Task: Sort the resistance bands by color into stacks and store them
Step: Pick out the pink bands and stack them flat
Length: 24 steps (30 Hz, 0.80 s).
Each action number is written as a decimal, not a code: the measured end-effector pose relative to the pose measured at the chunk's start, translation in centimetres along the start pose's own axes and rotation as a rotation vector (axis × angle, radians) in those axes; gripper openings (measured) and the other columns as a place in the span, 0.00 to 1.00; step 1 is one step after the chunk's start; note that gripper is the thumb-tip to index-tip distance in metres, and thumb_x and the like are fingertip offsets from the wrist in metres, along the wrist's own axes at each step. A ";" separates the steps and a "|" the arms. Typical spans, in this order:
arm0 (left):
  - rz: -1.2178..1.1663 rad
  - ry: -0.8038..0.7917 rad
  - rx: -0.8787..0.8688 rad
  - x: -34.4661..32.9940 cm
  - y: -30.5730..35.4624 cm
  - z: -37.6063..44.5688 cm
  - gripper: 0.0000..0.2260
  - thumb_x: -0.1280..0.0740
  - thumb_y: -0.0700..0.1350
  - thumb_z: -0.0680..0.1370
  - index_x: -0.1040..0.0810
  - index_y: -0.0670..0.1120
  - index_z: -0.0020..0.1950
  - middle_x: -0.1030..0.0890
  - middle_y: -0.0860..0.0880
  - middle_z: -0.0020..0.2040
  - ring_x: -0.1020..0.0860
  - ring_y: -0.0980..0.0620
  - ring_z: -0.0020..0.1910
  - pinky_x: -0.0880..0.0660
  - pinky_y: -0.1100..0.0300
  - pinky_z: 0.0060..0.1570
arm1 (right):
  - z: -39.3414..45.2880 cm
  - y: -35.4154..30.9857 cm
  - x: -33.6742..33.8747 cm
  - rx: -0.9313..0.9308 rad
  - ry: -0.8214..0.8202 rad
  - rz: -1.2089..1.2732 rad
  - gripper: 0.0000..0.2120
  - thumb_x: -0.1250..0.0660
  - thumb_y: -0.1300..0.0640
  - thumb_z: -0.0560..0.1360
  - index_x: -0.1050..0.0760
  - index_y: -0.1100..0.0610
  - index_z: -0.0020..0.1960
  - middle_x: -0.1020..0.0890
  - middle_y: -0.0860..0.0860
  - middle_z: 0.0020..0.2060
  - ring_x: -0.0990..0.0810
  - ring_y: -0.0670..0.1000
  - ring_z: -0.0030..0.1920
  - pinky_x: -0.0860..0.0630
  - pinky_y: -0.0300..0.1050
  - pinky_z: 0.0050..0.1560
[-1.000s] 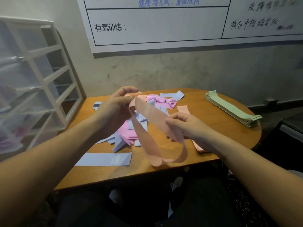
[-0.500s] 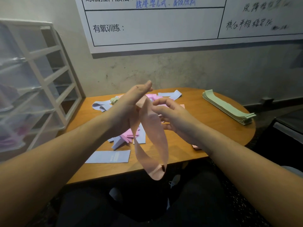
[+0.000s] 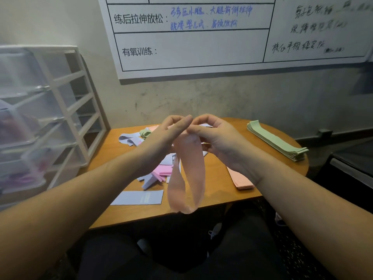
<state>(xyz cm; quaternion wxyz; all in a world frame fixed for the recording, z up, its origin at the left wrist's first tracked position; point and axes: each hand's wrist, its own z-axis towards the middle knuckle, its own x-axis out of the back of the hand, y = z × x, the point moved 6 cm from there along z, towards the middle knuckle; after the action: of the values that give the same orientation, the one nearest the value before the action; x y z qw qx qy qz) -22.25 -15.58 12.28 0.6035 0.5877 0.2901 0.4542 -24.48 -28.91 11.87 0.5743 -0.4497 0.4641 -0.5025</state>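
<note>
Both left hand [image 3: 161, 142] and right hand [image 3: 214, 136] pinch peach band [image 3: 187, 178] top; loop dangles twisted, may fold crooked onto peach stack [image 3: 240, 178] at 4 o'clock.

A wooden table [image 3: 232, 190] spreads beneath the fingers. Above and beyond them a whiteboard [image 3: 201, 47] with printed and handwritten Chinese characters hangs on a scuffed grey wall [image 3: 262, 98]. Far to their left stands a white drawer unit [image 3: 60, 110] with translucent drawers.

peach band [image 3: 189, 174], green stack [image 3: 276, 141], seemingly lavender band [image 3: 139, 198], orange-brown table [image 3: 222, 199]
</note>
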 end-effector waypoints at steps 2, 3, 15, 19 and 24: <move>0.006 -0.035 -0.018 -0.2 0.1 -0.5 0.21 0.34 0.61 0.79 0.25 0.51 0.67 0.19 0.48 0.63 0.19 0.50 0.62 0.25 0.43 0.66 | 0.0 -0.9 -0.2 0.044 0.010 0.038 0.05 0.27 0.60 0.76 0.23 0.53 0.45 0.17 0.52 0.40 0.20 0.50 0.42 0.25 0.45 0.44; 0.025 -0.062 -0.042 -0.5 0.1 -0.9 0.20 0.35 0.60 0.80 0.25 0.52 0.69 0.19 0.49 0.64 0.20 0.50 0.64 0.25 0.45 0.66 | -0.1 -1.3 -0.4 0.062 0.008 0.051 0.05 0.27 0.60 0.76 0.23 0.53 0.45 0.17 0.51 0.39 0.20 0.50 0.42 0.25 0.45 0.44; -0.135 0.137 0.082 -1.5 -2.2 -3.1 0.14 0.35 0.54 0.80 0.19 0.51 0.62 0.14 0.47 0.56 0.18 0.45 0.59 0.27 0.37 0.66 | -2.6 -1.1 -0.8 0.111 0.185 -0.082 0.08 0.25 0.56 0.75 0.21 0.56 0.51 0.19 0.51 0.44 0.20 0.45 0.42 0.24 0.37 0.41; -0.191 0.234 0.119 -1.3 -2.1 -3.0 0.12 0.39 0.53 0.82 0.19 0.51 0.59 0.15 0.50 0.56 0.18 0.48 0.59 0.25 0.41 0.65 | -4.8 2.2 0.2 0.098 0.317 -0.258 0.19 0.23 0.49 0.72 0.26 0.50 0.58 0.22 0.45 0.52 0.23 0.42 0.50 0.26 0.36 0.48; -0.396 0.287 0.136 -1.9 -1.8 -3.0 0.13 0.42 0.46 0.85 0.23 0.45 0.65 0.15 0.47 0.57 0.17 0.48 0.57 0.21 0.47 0.60 | -6.3 7.2 0.2 -0.101 0.269 -0.305 0.24 0.24 0.48 0.73 0.32 0.47 0.63 0.25 0.45 0.58 0.25 0.45 0.57 0.25 0.39 0.47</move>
<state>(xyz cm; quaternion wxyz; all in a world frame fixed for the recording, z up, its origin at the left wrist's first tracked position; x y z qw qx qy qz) -25.32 -15.69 9.72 0.5922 0.4881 0.5123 0.3855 -29.54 -28.73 3.69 0.4012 -0.4720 0.4875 -0.6153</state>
